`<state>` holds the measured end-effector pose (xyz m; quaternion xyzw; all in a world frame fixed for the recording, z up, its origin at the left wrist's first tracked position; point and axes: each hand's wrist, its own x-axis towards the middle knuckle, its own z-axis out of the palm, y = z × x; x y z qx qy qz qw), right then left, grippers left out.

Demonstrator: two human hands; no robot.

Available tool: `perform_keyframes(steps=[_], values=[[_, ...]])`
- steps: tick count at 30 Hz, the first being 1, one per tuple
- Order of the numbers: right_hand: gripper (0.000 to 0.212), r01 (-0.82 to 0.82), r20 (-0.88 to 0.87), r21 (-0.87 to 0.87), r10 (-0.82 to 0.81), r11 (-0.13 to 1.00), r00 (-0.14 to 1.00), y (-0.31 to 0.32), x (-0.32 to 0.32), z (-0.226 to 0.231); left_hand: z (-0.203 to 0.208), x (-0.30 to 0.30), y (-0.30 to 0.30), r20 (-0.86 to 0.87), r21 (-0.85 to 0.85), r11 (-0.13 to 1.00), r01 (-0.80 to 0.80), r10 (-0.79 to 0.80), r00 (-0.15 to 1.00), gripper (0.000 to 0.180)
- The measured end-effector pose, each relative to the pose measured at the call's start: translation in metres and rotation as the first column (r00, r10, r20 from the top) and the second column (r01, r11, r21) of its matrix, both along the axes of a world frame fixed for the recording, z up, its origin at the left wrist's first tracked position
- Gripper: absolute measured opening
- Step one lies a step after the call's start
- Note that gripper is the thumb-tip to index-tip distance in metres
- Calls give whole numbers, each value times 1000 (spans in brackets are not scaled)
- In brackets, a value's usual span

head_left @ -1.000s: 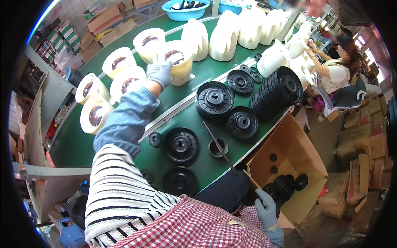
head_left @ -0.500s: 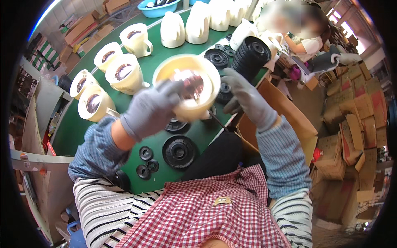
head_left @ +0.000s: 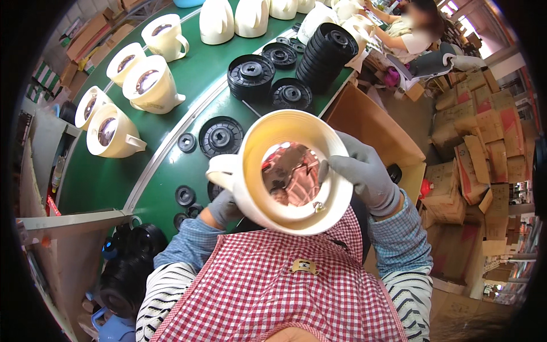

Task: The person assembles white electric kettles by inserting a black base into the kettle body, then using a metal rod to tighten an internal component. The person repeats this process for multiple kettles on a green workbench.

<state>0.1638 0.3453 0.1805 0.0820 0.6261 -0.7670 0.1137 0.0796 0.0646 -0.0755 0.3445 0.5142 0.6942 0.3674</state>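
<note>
A cream thermos jug body (head_left: pixel 256 205) with a side handle is tilted toward me above the table edge, its round opening showing a mirrored liner (head_left: pixel 290 174). My right hand (head_left: pixel 367 174), in a grey glove, grips its right side, thumb over the rim. My left hand (head_left: pixel 224 210), also gloved, is closed against the jug's lower left below the handle; its fingertips are hidden behind the jug. Black ribbed discs (head_left: pixel 221 137) and small black rings (head_left: pixel 185 195) lie on the green table just beyond and left of the jug.
More cream jugs (head_left: pixel 151 85) stand at the left; white jug-shaped shells (head_left: pixel 216 21) line the back. Stacked black discs (head_left: pixel 327 51) stand near an open cardboard box (head_left: pixel 370 122) at the right. Another person (head_left: pixel 407 37) sits at the far right, near piled cartons (head_left: pixel 456 182).
The jug has come nearer and lower, its handle now pointing left. My right hand has moved from open beside it to gripping its rim; my left has shifted down to its underside.
</note>
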Motion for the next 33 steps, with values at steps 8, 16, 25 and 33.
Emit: perform_keyframes(steps=[8, 16, 25, 33], values=[[62, -90, 36, -46, 91, 995, 995, -46, -14, -18, 19, -11, 14, 757, 183, 952, -245, 22, 653, 56], [57, -69, -58, -80, 65, 994, 996, -61, -53, -67, 23, -33, 0, 777, 149, 907, -394, 139, 614, 55], [74, 242, 46, 901, -634, 360, 772, 117, -210, -249, 23, -50, -4, 789, 113, 889, -444, 192, 584, 55], [35, 702, -233, 497, -701, 510, 674, 133, -177, -199, 21, -54, -1, 791, 121, 873, -473, 203, 578, 54]])
